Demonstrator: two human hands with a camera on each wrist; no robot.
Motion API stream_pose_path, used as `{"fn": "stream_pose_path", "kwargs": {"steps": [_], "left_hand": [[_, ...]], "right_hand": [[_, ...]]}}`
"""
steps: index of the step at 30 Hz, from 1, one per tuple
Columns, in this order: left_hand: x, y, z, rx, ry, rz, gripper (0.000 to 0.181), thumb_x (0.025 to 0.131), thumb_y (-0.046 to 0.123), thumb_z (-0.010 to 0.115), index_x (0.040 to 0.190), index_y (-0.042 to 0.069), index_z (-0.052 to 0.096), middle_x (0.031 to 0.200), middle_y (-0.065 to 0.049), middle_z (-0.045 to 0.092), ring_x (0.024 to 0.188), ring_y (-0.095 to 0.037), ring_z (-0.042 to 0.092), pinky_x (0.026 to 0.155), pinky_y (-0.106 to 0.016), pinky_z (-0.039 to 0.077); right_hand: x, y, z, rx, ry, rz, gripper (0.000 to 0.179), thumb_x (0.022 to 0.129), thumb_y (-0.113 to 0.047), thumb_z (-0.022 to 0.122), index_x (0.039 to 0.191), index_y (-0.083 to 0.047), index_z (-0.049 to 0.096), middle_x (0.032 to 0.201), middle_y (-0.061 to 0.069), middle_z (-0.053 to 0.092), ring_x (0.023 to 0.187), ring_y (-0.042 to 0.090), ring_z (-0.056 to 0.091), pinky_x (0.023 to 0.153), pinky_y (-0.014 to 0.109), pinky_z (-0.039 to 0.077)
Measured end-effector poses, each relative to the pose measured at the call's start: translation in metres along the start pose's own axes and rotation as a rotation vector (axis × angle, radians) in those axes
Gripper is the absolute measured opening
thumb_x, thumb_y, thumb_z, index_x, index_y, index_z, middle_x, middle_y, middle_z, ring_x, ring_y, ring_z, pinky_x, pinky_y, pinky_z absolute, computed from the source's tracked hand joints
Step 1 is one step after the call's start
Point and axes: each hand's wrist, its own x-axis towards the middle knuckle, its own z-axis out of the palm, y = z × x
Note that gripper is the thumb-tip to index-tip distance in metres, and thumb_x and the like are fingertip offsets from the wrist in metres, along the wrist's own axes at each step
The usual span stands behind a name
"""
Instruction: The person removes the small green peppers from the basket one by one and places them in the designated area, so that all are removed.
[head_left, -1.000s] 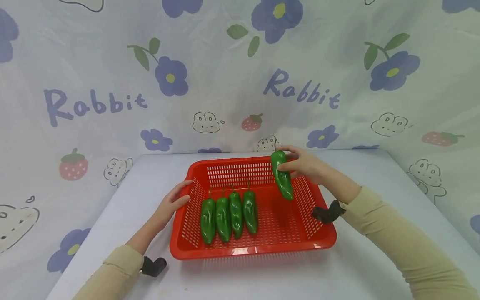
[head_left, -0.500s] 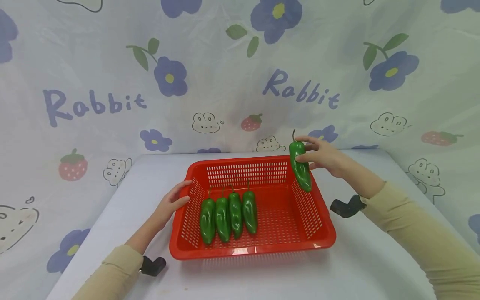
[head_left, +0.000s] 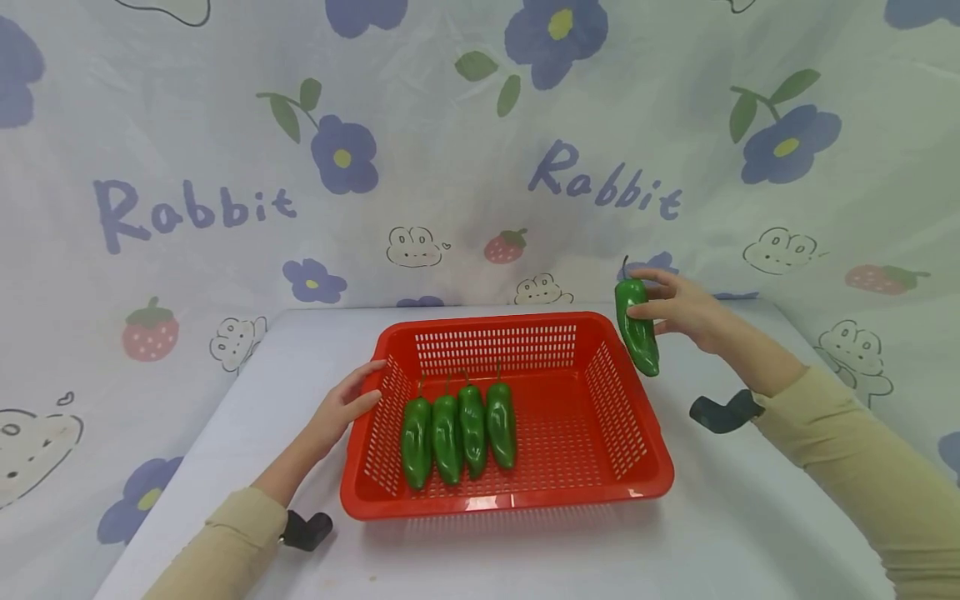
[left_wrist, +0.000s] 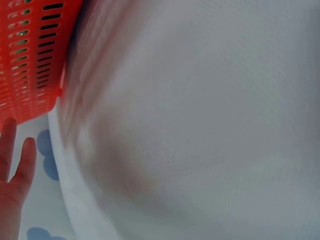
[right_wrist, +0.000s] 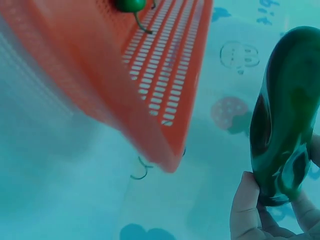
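My right hand [head_left: 686, 312] pinches a glossy green pepper [head_left: 636, 329] between thumb and fingers near its stem end. Held tip down, the pepper overlaps the basket's right rim in the head view. In the right wrist view the pepper [right_wrist: 287, 117] fills the right side, with fingertips [right_wrist: 245, 200] at its stem end. My left hand [head_left: 341, 408] rests at the left rim of the red plastic basket [head_left: 510, 500], its fingers fairly straight. Several more green peppers [head_left: 447, 439] lie side by side in the basket's left half, stems toward the back.
The basket stands on a white-covered table [head_left: 300, 358]. Behind it hangs a pale curtain [head_left: 450, 183] printed with flowers, rabbits and strawberries. Dark wrist-mounted devices [head_left: 306, 532] are strapped at both sleeves.
My right hand has carried the pepper from above the basket's right part rightward and slightly up, to its right rim. The left hand and the other peppers stay where they were.
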Motion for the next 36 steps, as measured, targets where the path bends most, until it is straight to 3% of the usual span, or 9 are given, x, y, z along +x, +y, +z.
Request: {"fn": "stream_pose_path", "kwargs": {"steps": [6,15,21,36], "left_hand": [[0.0,0.0,-0.001,-0.004,0.003,-0.005,0.05,0.095,0.016,0.046,0.14,0.005,0.03,0.138,-0.025,0.035,0.098,0.003,0.051,0.08,-0.023,0.051],[0.001,-0.002,0.0,-0.001,0.009,-0.004,0.05,0.094,0.017,0.046,0.14,0.004,0.03,0.137,-0.026,0.035,0.097,0.004,0.052,0.079,-0.021,0.051],[0.001,-0.002,-0.001,-0.01,0.008,-0.004,0.05,0.094,0.016,0.046,0.14,0.005,0.03,0.136,-0.026,0.037,0.098,0.004,0.052,0.079,-0.022,0.051],[0.001,-0.003,0.0,-0.012,0.011,-0.003,0.049,0.095,0.016,0.046,0.14,0.006,0.03,0.136,-0.026,0.037,0.097,0.002,0.053,0.079,-0.026,0.053]], "right_hand": [[0.0,0.012,-0.007,-0.013,0.007,0.005,0.069,0.088,-0.016,0.058,0.145,-0.008,0.019,0.137,0.027,0.036,0.102,0.025,0.053,0.09,0.046,0.046],[0.001,0.032,-0.009,-0.034,0.013,0.031,0.072,0.088,-0.018,0.058,0.145,-0.004,0.016,0.139,0.03,0.031,0.114,0.041,0.045,0.094,0.055,0.04],[0.006,0.049,-0.01,-0.07,0.045,0.065,0.072,0.088,-0.02,0.059,0.145,-0.004,0.017,0.14,0.031,0.03,0.116,0.043,0.044,0.094,0.054,0.041],[0.017,0.084,0.0,-0.081,0.032,0.103,0.076,0.086,-0.02,0.062,0.144,-0.001,0.017,0.142,0.033,0.023,0.12,0.045,0.039,0.096,0.056,0.038]]}}
